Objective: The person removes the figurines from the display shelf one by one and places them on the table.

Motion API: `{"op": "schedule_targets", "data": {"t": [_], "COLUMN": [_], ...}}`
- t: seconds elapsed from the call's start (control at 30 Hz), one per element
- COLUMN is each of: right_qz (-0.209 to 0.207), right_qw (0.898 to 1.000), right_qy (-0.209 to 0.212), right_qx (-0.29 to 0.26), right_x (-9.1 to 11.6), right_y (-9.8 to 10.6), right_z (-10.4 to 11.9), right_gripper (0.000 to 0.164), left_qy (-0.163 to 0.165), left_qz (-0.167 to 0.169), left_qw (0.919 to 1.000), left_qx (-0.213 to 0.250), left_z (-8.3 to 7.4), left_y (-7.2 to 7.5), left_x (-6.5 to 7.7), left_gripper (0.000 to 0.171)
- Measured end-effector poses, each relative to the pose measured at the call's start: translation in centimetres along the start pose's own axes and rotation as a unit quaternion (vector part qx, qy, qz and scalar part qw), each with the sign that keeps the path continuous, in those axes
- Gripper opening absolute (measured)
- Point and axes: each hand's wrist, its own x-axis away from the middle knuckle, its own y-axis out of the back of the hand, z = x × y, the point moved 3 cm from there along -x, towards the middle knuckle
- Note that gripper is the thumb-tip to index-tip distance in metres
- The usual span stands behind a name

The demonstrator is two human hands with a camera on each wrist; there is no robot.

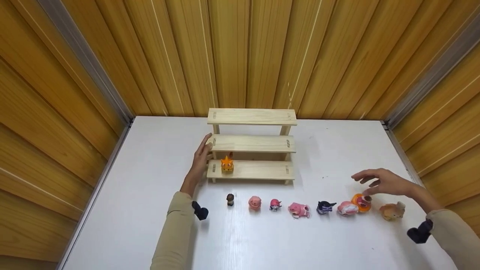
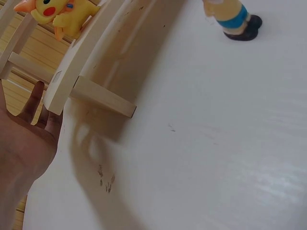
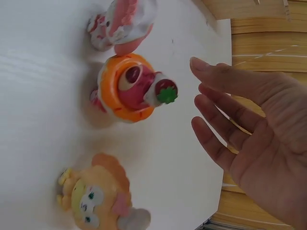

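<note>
My left hand (image 1: 200,155) rests against the left side of a three-tier wooden step shelf (image 1: 251,144), its fingers extended along the middle tier's end. In the left wrist view the fingers of that hand (image 2: 26,139) reach behind the shelf's edge. On the lowest tier, near the left, stands an orange-yellow figurine (image 1: 227,164). My right hand (image 1: 386,182) hovers above a pink figurine with an orange ring (image 3: 111,88), fingers loosely bent and apart, holding nothing. In the right wrist view a green-leafed strawberry (image 3: 167,94) tops that figurine.
A row of figurines stands before the shelf: a small brown-haired one (image 1: 230,199), several pink ones such as this round one (image 1: 255,203), and a black-purple one (image 1: 324,207). A peach-coloured figurine (image 1: 392,211) is at the far right. Wooden panels (image 1: 247,56) enclose the white table (image 1: 150,157).
</note>
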Motion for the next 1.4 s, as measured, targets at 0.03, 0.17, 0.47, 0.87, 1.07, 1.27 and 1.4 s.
{"op": "schedule_targets", "data": {"t": [0.03, 0.17, 0.47, 0.87, 1.07, 1.27, 1.4], "right_qz": [-0.003, -0.012, -0.003, 0.007, 0.023, 0.045, 0.07], "right_qw": [1.0, 0.999, 0.996, 0.995, 0.99, 0.986, 0.978], "right_qy": [-0.004, -0.022, -0.062, -0.005, 0.001, 0.05, 0.071], "right_qx": [-0.005, -0.028, -0.067, -0.099, -0.138, -0.15, -0.181], "right_x": [-0.5, -3.0, -10.3, -18.9, -21.1, -22.9, -24.2], "right_y": [0.1, 0.2, -0.5, -2.9, -4.6, -7.0, -8.5], "right_z": [0.3, 1.3, 3.7, 8.9, 10.6, 12.5, 13.9], "right_gripper": [0.045, 0.046, 0.049, 0.044, 0.043, 0.041, 0.041], "left_qy": [0.0, 0.001, 0.009, 0.001, 0.007, 0.013, 0.01], "left_qz": [0.0, -0.001, -0.006, -0.011, -0.005, -0.001, -0.007], "left_qw": [1.0, 1.0, 0.9999, 0.9999, 1.0, 0.9999, 0.9999], "left_qx": [-0.001, -0.005, -0.011, -0.006, 0.004, 0.008, 0.007], "left_z": [0.0, 0.1, 0.4, 0.5, 0.6, 0.8, 0.8], "left_y": [0.0, -0.1, -0.2, 0.1, -0.3, -0.6, -0.6], "left_x": [0.0, 0.1, 0.1, 0.7, 1.0, 0.8, 0.7], "left_gripper": [0.055, 0.053, 0.053, 0.055, 0.054, 0.054, 0.054]}}
